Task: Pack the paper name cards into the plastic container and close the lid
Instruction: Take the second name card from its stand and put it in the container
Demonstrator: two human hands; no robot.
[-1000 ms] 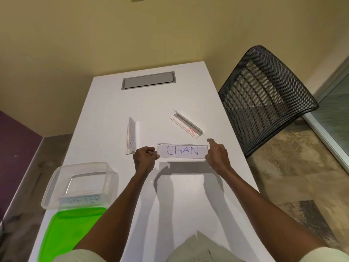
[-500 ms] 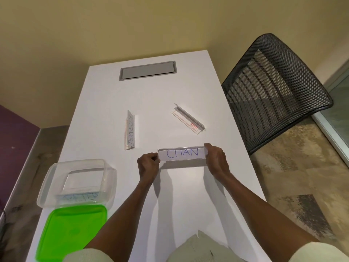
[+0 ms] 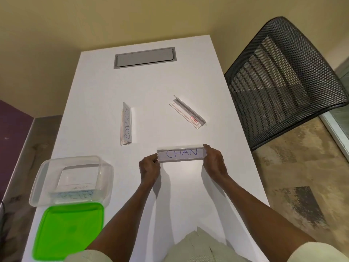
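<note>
Head view shows a white worktop [image 3: 170, 87] against a yellow wall, a mesh chair [image 3: 283, 76] to its right. Left hand [image 3: 149, 168] and right hand [image 3: 214, 163] have fingers clamped on the ends of the CHAN card [image 3: 181, 154]. Near the left edge sit the clear container [image 3: 105, 178] and green lid [image 3: 68, 231].

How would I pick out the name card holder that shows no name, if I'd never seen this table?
Start at the white table and look to its right half, toward the black mesh chair. There a clear holder lies at a slant, alone and untouched. Unlike the KOSAKSI card and the CHAN card, it shows no handwriting, only a small red label.
</note>
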